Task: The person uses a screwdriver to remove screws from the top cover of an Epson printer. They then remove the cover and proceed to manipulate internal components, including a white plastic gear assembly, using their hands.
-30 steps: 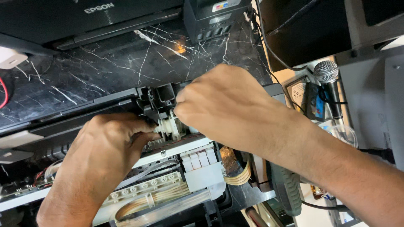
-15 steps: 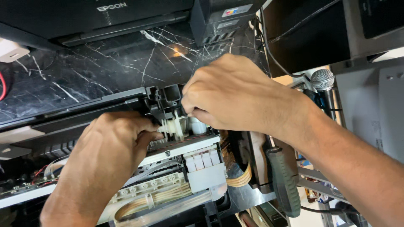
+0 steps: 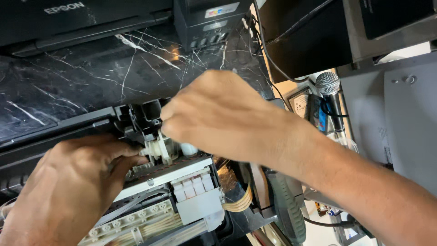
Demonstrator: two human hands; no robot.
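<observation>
An opened printer (image 3: 54,159) lies on a black marble counter (image 3: 91,77), its insides showing. My left hand (image 3: 73,187) reaches into it from the lower left, fingertips pinching a white plastic gear part (image 3: 159,148). My right hand (image 3: 218,114) comes in from the right, its fingers closed on the same white part beside a black plastic bracket (image 3: 141,118). A white carriage with ink tubes (image 3: 186,191) sits just below the hands.
A second black printer (image 3: 68,18) and a black ink-tank unit (image 3: 209,23) stand at the back of the counter. A microphone (image 3: 330,91) and cables hang off the right edge. A dark handled tool (image 3: 284,205) lies at the lower right.
Both hands have stayed on the white gear part. The view has shifted slightly, and my right hand's fingers have closed in tighter over the part.
</observation>
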